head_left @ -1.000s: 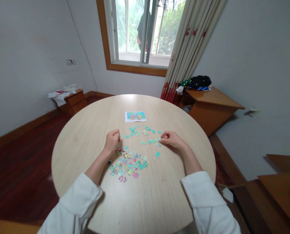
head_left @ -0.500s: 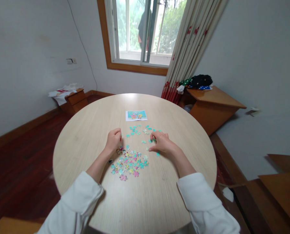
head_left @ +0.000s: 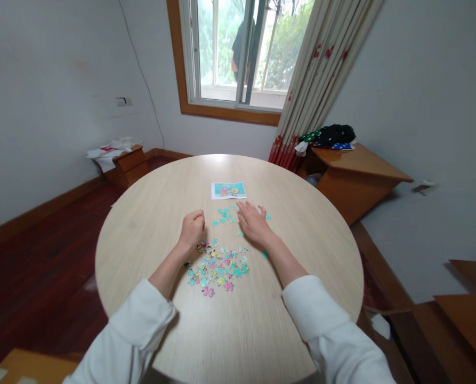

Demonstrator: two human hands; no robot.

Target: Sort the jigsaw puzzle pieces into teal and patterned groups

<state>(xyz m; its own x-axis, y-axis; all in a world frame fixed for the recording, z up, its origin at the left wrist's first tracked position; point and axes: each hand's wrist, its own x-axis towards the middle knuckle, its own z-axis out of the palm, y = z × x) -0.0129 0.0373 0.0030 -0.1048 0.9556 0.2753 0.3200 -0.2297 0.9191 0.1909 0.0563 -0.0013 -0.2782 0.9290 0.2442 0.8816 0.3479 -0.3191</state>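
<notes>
My left hand [head_left: 192, 230] is curled into a fist at the upper left of a mixed heap of jigsaw puzzle pieces [head_left: 220, 281]; its fingers hide whatever may be inside. Over the upper right pieces, my right hand [head_left: 255, 223] lies palm down, its fingers spread. It covers several pieces there. Left of its fingertips is a loose group of turquoise puzzle pieces [head_left: 223, 217]. The heap nearer me mixes pink, yellow, turquoise and pale pieces. Beyond the turquoise group lies a sheet with a printed cartoon picture [head_left: 230, 190].
Everything lies on a round pale wooden table [head_left: 150, 240]. A brown cabinet [head_left: 353, 181] with dark cloth on top stands at the right, near a curtain [head_left: 317, 69]. A small wooden stand [head_left: 131, 164] is at the far left. Someone is outside the window.
My right hand has moved up and left, from a pinching shape at the right-hand pieces to spread fingers over the upper ones. My left fist stays closed. The view has shifted slightly.
</notes>
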